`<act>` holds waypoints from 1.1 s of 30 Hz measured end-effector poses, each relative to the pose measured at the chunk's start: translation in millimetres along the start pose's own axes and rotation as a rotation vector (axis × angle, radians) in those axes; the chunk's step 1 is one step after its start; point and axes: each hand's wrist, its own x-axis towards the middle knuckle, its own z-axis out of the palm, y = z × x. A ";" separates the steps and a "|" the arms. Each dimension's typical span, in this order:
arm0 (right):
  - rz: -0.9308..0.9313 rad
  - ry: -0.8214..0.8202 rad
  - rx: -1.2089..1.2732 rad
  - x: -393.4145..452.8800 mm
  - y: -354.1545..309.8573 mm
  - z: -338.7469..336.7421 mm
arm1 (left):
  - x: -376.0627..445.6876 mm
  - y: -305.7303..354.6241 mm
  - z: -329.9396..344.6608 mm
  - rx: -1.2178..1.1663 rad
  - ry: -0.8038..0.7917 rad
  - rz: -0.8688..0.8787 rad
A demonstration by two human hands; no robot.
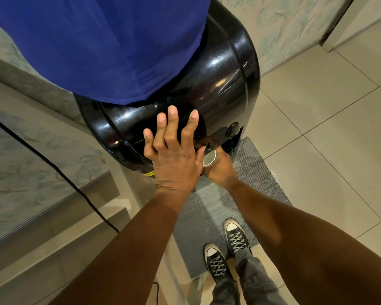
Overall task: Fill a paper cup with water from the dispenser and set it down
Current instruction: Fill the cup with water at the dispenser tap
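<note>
A glossy black water dispenser [218, 84] fills the middle of the head view, its bottle wrapped in a blue cloth cover [101, 45]. My left hand [174, 157] lies flat on the dispenser's front, fingers spread, thumb down by the tap area, which it hides. Just below, my right hand [220, 170] is wrapped around a paper cup [209, 158], held upright under the dispenser's front edge. Only the cup's pale round mouth shows. I cannot tell whether water is flowing.
A grey mat [246, 186] lies on the tiled floor under my black sneakers [235, 236]. A black cable [59, 172] runs over a patterned ledge and beige step on the left. A patterned wall stands behind the dispenser.
</note>
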 end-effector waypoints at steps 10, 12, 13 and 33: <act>-0.056 0.008 0.023 -0.4 0.6 -0.1 | -0.4 -0.3 0.5 -0.006 0.002 0.003; -0.062 0.010 0.025 -0.4 0.6 0.1 | -0.4 0.1 0.2 0.000 -0.001 0.002; -0.063 0.008 0.026 -0.5 0.8 0.1 | -0.3 0.0 0.1 0.002 -0.004 0.002; 0.036 0.050 -0.032 -2.3 14.7 4.1 | 0.3 0.7 -1.8 -0.009 0.003 -0.001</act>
